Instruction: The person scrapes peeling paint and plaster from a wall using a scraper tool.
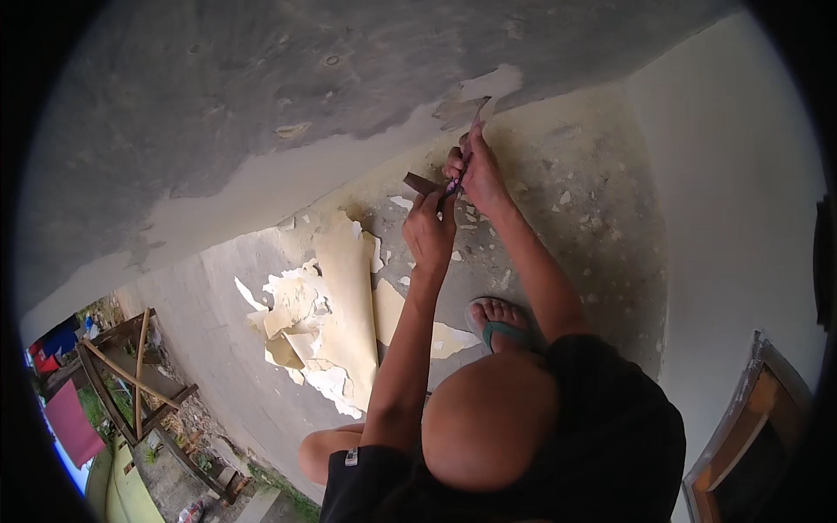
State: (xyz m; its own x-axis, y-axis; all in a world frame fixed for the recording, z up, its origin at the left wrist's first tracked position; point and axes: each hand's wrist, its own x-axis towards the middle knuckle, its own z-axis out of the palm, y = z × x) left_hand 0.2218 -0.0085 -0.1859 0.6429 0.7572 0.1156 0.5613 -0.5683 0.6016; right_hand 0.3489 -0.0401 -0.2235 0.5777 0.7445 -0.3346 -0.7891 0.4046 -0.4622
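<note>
Both hands hold a dark reddish-brown strip [422, 184] that looks like sandpaper. My left hand [429, 231] is closed on its near end, with a brown flap sticking out past the fingers to the left. My right hand [484, 179] grips the other part, and a thin pointed end rises above its fingers toward the wall. A purplish patch shows between the two hands. Just beyond lies the lower edge of the grey wall [261, 105], where a pale peeled patch [491, 83] stands out.
Large cream sheets of peeled paint [344, 301] lie heaped on the concrete floor [222, 305], left of my left arm. Small flakes are scattered around a sandalled foot [499, 322]. A white wall [732, 174] stands at right, a wooden frame [745, 410] lower right, and wooden beams [139, 375] at left.
</note>
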